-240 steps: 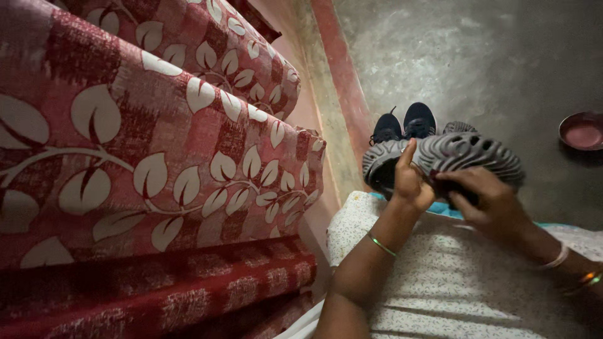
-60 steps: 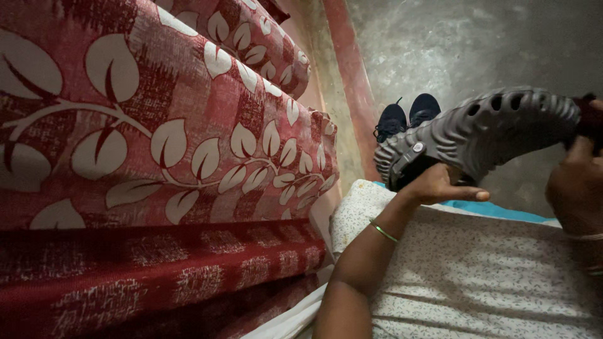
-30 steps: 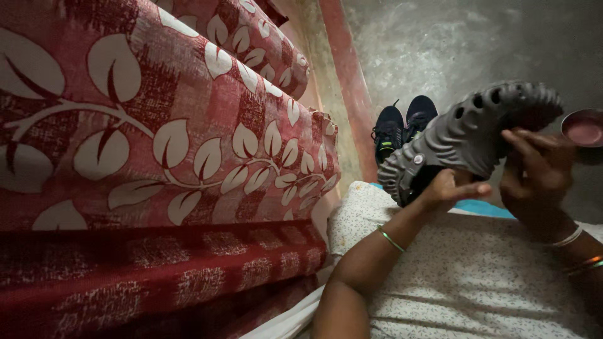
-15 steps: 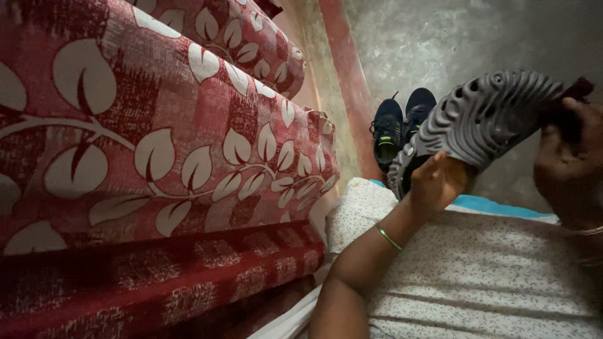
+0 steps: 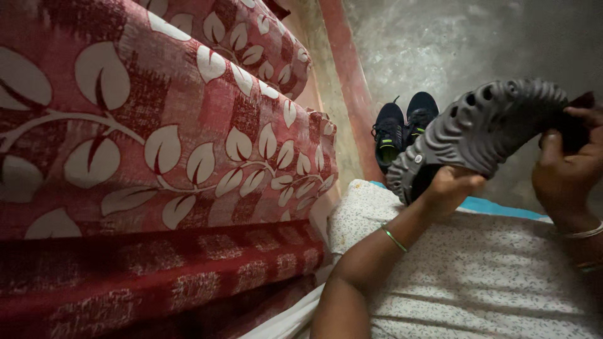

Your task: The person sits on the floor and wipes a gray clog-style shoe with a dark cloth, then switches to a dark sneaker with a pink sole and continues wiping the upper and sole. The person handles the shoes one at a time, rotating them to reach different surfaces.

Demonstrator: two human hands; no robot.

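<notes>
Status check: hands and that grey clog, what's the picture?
Left hand under clog heel. Right hand gripping toe with dark cloth. Sneakers on floor beyond, clear.

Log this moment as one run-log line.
left hand: under heel of grey clog | right hand: dark cloth at toe | floor: black sneakers

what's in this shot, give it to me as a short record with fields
held thing: grey clog with ribbed upper and holes, tilted, toe end up to the right
left hand: left hand under the clog's heel end, supporting it
right hand: right hand at the toe end, fingers around a dark red cloth pressed on the clog
on the floor: pair of dark sneakers beside the red wall strip
left side: red cushions with pale leaf print
lap: speckled white fabric
</notes>
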